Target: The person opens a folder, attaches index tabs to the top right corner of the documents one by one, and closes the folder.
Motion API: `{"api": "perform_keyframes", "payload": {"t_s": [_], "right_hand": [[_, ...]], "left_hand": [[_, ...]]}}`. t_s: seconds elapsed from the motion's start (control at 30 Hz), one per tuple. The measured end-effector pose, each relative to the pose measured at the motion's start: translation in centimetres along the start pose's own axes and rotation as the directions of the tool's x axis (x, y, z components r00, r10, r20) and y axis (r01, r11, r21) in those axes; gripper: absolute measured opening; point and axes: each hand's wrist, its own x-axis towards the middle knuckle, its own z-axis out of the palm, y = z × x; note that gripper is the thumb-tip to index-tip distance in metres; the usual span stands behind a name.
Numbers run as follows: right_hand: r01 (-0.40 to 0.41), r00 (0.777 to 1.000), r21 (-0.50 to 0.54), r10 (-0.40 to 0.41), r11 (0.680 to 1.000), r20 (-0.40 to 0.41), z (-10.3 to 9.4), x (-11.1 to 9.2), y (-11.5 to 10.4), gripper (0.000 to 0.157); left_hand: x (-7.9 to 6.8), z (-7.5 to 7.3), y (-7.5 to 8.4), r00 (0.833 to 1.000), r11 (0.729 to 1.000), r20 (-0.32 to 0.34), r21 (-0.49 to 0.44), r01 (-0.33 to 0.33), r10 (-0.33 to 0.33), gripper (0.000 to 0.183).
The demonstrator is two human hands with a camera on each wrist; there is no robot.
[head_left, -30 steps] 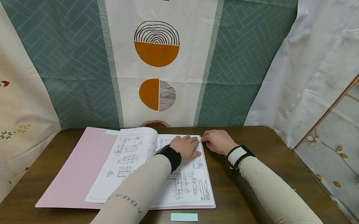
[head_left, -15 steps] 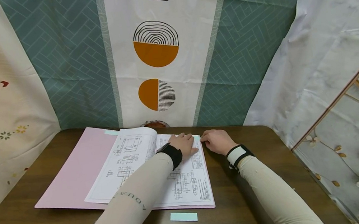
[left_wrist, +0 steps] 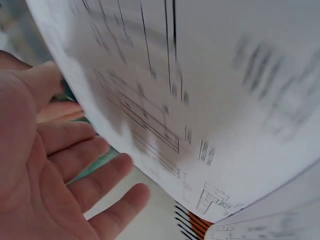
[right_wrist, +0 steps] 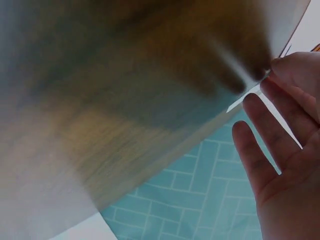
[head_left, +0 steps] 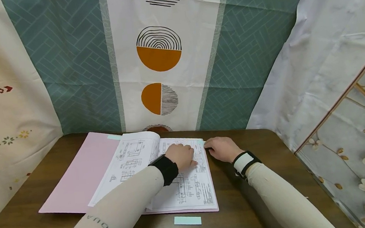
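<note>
A booklet of technical drawings [head_left: 190,190] lies open in a pink folder [head_left: 73,179] on the table. My left hand [head_left: 180,156] is over the upper part of its right-hand page; the left wrist view shows the fingers [left_wrist: 107,177] loosely extended, holding nothing. At the page's top right corner, a mint-green sticky note [head_left: 200,142] reaches the fingertips of my right hand [head_left: 223,149]. Thumb and index finger there pinch at the page edge, apparently on the note's end; the fingers hide the exact contact. The other right fingers [right_wrist: 255,115] are extended.
Another mint-green sticky note [head_left: 187,220] lies on the brown table [head_left: 240,200] before the folder. One more green strip [head_left: 114,137] shows at the left page's top. The left page [head_left: 130,159] curls up near the binding. A patterned curtain [head_left: 165,104] hangs behind.
My left hand first pulled back from the sticky note at the corner, then moved down and left over the page. The right hand stayed at the page edge. The head view tilted up slightly.
</note>
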Motion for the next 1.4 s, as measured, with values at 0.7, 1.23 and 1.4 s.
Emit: {"api": "perform_keyframes", "payload": {"t_s": [0.7,1.23,1.4], "right_hand": [[0.077,0.997,0.012,-0.077,0.997,0.015,-0.7,-6.9,-5.4,0.026],[0.077,0.997,0.118,-0.078,0.990,0.005,-2.6,-10.8,-8.0,0.022],[0.062,0.998,0.118,-0.062,0.991,-0.003,-2.9,-11.1,-8.5,0.020]], "left_hand": [[-14.3,0.0,0.7,0.973,0.941,-0.106,-0.253,-0.226,0.205,0.067],[-15.1,0.9,1.2,0.958,0.937,-0.185,-0.232,-0.260,0.220,0.053],[-14.9,0.7,1.1,0.956,0.937,-0.194,-0.228,-0.264,0.222,0.049]]}}
